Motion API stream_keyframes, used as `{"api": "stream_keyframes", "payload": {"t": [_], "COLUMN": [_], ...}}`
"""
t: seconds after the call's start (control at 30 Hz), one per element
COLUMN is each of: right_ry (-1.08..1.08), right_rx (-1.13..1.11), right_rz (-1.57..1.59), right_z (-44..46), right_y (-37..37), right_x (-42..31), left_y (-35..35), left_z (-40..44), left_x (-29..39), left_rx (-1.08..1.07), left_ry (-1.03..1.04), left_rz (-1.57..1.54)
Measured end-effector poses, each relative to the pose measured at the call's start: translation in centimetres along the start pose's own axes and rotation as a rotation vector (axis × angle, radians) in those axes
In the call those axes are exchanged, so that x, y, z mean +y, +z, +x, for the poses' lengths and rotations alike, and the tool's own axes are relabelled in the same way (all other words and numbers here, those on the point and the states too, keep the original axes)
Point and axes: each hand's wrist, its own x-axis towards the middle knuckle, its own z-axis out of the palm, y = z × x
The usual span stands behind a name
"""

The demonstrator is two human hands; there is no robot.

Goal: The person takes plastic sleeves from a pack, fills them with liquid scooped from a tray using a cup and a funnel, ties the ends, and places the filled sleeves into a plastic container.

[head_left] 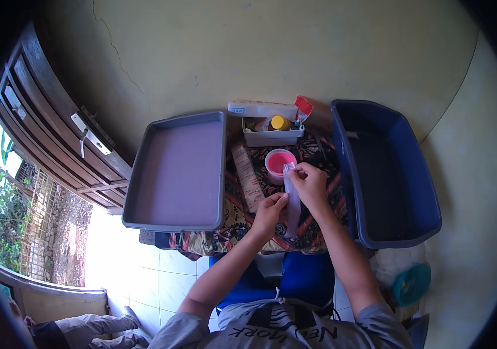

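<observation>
A narrow clear plastic sleeve point(293, 209), filled with something pale purple, hangs down over the patterned cloth. At its top end, my right hand point(310, 181) pinches it with closed fingers. My left hand point(271, 213) is closed beside the sleeve's left side, thumb and fingers near its upper part; whether it grips the sleeve is hard to tell. Just behind the sleeve's top stands a small round tub point(280, 164) with a pink inside. Left of the tub, a long strip of clear packaging point(247, 177) with red print lies on the cloth.
A grey tray point(223, 174) of pale purple liquid stands left, a deep dark-blue bin point(356, 174) right. Behind sits a small white box point(272, 138) with a yellow-capped container point(280, 123). A teal lid point(411, 284) is low right. A person's legs point(94, 328) show lower left, below a door.
</observation>
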Motion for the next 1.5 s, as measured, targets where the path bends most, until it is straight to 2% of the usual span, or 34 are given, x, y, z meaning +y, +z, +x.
{"api": "stream_keyframes", "payload": {"t": [0.3, 0.37, 0.8, 1.0, 1.07, 1.1, 1.2, 1.27, 1.3, 1.37, 1.5], "right_ry": [0.034, 0.099, 0.071, 0.050, -0.055, -0.054, -0.092, -0.193, -0.194, -0.395, -0.420], "right_rx": [-0.003, -0.046, -0.028, -0.086, -0.098, -0.096, -0.105, -0.134, -0.133, -0.105, -0.125], "right_rz": [0.005, -0.009, 0.022, 0.218, 0.267, 0.267, 0.264, 0.271, 0.271, 0.223, 0.222], "right_z": [0.1, 0.2, 0.2, -0.6, -0.9, -0.9, -0.6, 0.0, 0.4, 1.2, 1.9], "right_y": [0.2, 0.0, -0.6, -2.2, -2.7, -3.0, -3.8, -4.2, -4.2, -4.3, -4.3], "right_x": [0.5, 0.2, -1.3, -4.7, -5.5, -6.1, -8.0, -9.0, -9.4, -10.1, -11.1], "left_y": [0.2, 0.3, -0.5, 0.3, 0.3, 0.8, 1.4, 1.6, 2.2, 2.3, 2.4], "left_z": [-0.1, -0.1, 0.2, -0.9, -1.5, -1.9, -2.2, -2.0, -2.3, -2.3, -2.6], "left_x": [0.3, 0.6, 0.5, 3.5, 5.3, 6.3, 8.0, 8.7, 9.3, 9.8, 11.5], "left_rx": [-0.014, -0.033, -0.061, -0.066, -0.105, -0.067, -0.044, -0.003, 0.020, 0.036, 0.055], "left_ry": [-0.045, -0.059, -0.047, 0.076, 0.244, 0.277, 0.391, 0.400, 0.482, 0.580, 0.641], "left_rz": [-0.026, -0.052, -0.018, 0.010, 0.284, 0.301, 0.285, 0.307, 0.292, 0.249, 0.297]}}
